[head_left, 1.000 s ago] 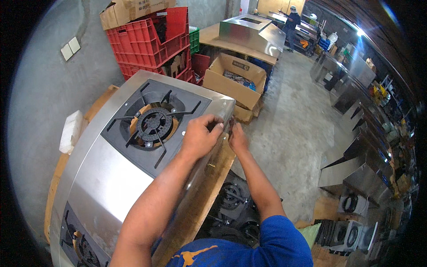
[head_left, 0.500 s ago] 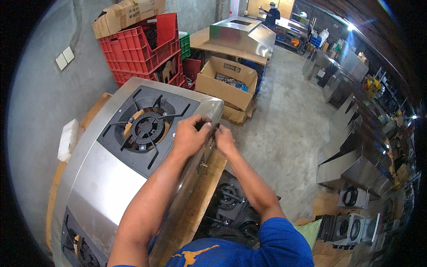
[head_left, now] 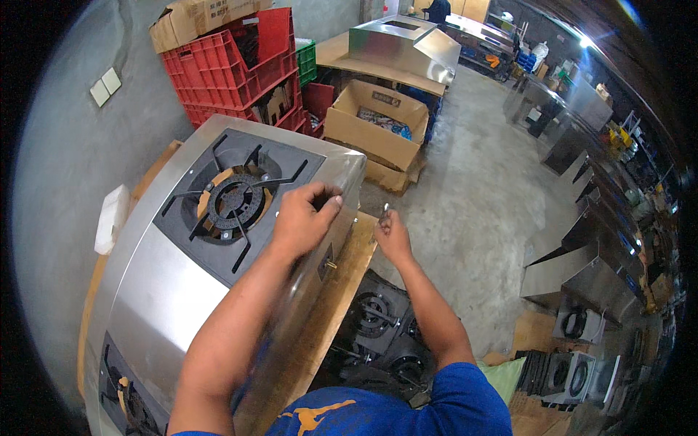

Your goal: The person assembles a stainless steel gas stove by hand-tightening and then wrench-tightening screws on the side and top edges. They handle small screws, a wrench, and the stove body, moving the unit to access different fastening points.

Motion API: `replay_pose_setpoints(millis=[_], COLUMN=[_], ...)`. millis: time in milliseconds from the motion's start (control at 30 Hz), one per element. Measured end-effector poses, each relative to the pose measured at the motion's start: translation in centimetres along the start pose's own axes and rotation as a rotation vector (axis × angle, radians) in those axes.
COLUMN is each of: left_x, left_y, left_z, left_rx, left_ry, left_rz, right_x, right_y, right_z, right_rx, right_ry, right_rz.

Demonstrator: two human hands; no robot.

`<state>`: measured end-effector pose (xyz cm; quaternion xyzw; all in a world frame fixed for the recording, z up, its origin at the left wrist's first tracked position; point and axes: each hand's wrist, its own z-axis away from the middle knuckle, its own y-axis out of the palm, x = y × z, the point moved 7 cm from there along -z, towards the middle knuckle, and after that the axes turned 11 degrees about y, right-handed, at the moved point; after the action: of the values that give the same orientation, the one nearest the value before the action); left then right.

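A stainless steel gas stove (head_left: 171, 287) lies in front of me, with a black burner (head_left: 236, 205) and pan supports at its far end and another burner (head_left: 131, 400) at the near left. My left hand (head_left: 305, 220) is at the stove's right edge, thumb and curled fingers drawn together; whatever is between them is too small to make out. Just off that edge, my right hand (head_left: 393, 236) is closed on a small shiny metal piece (head_left: 386, 208), its kind unclear. Below my left hand, a brass fitting (head_left: 331, 265) sticks out of the stove's front panel.
The stove rests on a wooden board (head_left: 349, 272). Black burner parts (head_left: 378, 320) lie below it. Beyond are red crates (head_left: 218, 80), an open cardboard box (head_left: 371, 142) and a steel hood (head_left: 396, 47). Steel housings (head_left: 560, 269) line the right; a person (head_left: 437, 10) is far back.
My right hand has come away from the stove edge to the right, and a shiny piece now shows in its fingers. My left hand stays at the edge, slightly lower.
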<state>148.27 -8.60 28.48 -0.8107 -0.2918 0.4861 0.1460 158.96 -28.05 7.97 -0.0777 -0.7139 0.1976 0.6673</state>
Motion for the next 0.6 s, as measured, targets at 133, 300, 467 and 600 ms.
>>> replay_pose_setpoints(millis=[133, 300, 467, 600], left_x=[0.5, 0.7, 2.8, 2.5], left_y=[0.6, 3.3, 2.7, 2.4], left_z=[-3.9, -7.6, -7.8, -7.8], left_rx=[-0.033, 0.015, -0.014, -0.027], left_ry=[0.051, 0.266, 0.143, 0.176], left_rz=[-0.177, -0.294, -0.176, -0.16], right_x=[-2.5, -3.1, -3.5, -2.5], right_y=[2.7, 5.3, 6.2, 6.3], right_z=[0.0, 0.7, 0.5, 1.2], right_rx=[0.077, 0.151, 0.204, 0.18], right_ry=[-0.243, -0.571, -0.504, -0.537], right_rz=[0.383, 0.481, 0.533, 0.557])
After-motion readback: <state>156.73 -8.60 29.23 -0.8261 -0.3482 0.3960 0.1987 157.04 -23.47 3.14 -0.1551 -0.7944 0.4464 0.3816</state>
